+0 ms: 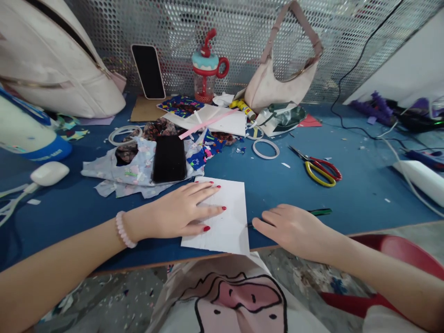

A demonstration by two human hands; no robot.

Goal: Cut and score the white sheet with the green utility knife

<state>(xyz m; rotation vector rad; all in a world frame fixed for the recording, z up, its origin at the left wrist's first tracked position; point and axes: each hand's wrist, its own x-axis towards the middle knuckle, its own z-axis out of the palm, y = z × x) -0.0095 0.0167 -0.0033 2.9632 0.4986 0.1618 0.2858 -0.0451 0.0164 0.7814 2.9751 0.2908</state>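
My left hand [176, 210] lies flat on a sheet of white paper [231, 236], its fingers spread across the left half. The sheet rests at the table's front edge, its lower right corner reaching past the edge. Right of the paper, my right hand [289, 226] is closed over a slim tool with a green end [321, 212]. The tool's thin dark tip shows at the paper's right edge; its middle is hidden under my fingers, so I cannot tell its exact kind. Scissors [319, 171] with red and yellow handles lie partly open beyond my right hand.
A black phone [169, 159] lies on fabric scraps [114, 169] beyond my left hand. Tape rolls [266, 149], a red-lidded cup [206, 74], a propped phone [149, 71] and a handbag [277, 85] stand farther back. Cables and a glue gun [376, 108] are at right.
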